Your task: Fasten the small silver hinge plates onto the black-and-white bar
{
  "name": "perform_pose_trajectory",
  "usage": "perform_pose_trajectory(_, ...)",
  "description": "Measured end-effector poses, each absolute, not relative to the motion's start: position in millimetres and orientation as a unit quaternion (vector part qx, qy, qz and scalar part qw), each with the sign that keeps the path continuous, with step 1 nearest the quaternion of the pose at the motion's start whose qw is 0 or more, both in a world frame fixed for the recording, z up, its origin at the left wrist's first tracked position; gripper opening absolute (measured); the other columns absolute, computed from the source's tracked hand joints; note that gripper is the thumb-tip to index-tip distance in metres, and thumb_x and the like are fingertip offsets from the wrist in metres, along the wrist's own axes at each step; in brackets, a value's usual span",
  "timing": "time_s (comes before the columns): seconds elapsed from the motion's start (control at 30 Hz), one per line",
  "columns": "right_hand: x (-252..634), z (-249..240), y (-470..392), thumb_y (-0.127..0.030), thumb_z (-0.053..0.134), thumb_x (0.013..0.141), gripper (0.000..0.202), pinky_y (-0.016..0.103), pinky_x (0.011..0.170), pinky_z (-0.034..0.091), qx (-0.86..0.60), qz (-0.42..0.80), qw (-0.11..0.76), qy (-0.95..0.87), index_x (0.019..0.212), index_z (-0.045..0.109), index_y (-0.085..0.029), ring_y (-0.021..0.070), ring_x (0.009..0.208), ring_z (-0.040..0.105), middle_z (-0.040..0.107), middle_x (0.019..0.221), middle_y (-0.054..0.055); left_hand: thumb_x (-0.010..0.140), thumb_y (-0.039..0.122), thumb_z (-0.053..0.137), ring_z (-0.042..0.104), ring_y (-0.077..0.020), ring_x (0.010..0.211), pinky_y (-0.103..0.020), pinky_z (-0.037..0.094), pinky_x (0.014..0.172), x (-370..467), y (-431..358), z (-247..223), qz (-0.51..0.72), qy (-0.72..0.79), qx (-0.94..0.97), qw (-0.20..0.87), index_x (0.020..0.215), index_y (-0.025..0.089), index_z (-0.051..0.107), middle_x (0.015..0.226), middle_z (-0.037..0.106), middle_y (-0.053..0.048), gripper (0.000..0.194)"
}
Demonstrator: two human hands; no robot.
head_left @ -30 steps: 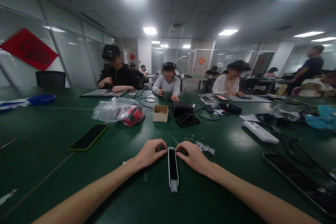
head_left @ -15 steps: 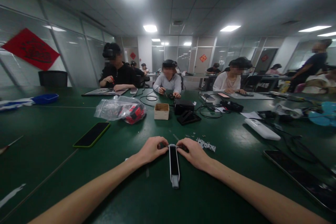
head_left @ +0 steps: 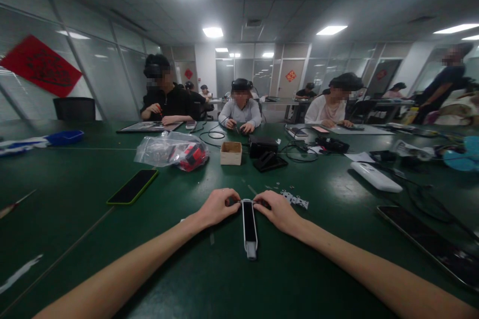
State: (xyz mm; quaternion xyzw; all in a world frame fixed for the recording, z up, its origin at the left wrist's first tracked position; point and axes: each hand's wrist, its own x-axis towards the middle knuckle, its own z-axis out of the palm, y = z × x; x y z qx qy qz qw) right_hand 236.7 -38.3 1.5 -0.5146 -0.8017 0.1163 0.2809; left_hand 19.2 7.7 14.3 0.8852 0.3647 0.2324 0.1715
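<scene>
On the green table [head_left: 179, 259] lies a slim white pen-shaped device [head_left: 249, 227] with a long black face and a grey tip toward me. At its far left corner is my left hand [head_left: 220, 208], thumb and fingers pinched together. My right hand [head_left: 275, 209] pinches in the same way by the far right corner. Something small and dark shows at the fingertips of each hand, too small to name. Just beyond my right hand rest several small silvery metal plates [head_left: 295, 199] and tiny loose parts [head_left: 277, 184].
A green-edged phone [head_left: 133, 187] lies left, near a clear plastic bag [head_left: 157, 150] with red and black contents. A small open box [head_left: 231, 153] stands ahead. Right are a white block-shaped device [head_left: 375, 177], a large dark phone [head_left: 430, 239] and cables. Several people sit across the table.
The camera view has tilted slightly, so the scene sits a little higher on the far side. My hands stay at the device's far end, with hardly any movement.
</scene>
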Motion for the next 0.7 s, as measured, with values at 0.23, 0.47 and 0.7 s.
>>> perform_pose_trajectory(0.23,237.2,-1.6,-36.0,-0.028,0.056,0.087,0.014,0.03,0.07,0.045,-0.511,0.114,0.289,-0.801,0.092,0.065,-0.019,0.0165,0.078,0.057,0.064,0.086,0.004,0.081,0.029,0.058,0.056,-0.0132,0.064,-0.023,0.043,0.06,20.6,6.6,18.0,0.223,0.366,0.889,0.163,0.088,0.018,0.066,0.078,0.063,0.0,0.016)
perform_pose_trajectory(0.47,237.0,-0.4,-36.9,-0.026,0.058,0.084,0.012,0.029,0.066,0.045,-0.51,0.107,0.299,-0.799,0.089,0.064,-0.016,0.0155,0.073,0.056,0.062,0.081,0.003,0.081,0.03,0.057,0.056,-0.014,0.066,-0.023,0.043,0.06,20.2,9.2,13.2,0.224,0.366,0.889,0.159,0.087,0.018,0.065,0.077,0.062,0.0,0.016)
perform_pose_trajectory(0.7,237.1,3.8,-39.5,-0.025,0.057,0.084,0.012,0.028,0.067,0.046,-0.505,0.124,0.299,-0.8,0.091,0.063,-0.017,0.0152,0.074,0.056,0.063,0.084,0.003,0.08,0.027,0.058,0.055,-0.0129,0.063,-0.022,0.041,0.058,19.1,9.7,11.0,0.238,0.356,0.89,0.161,0.086,0.018,0.063,0.075,0.061,0.001,0.013)
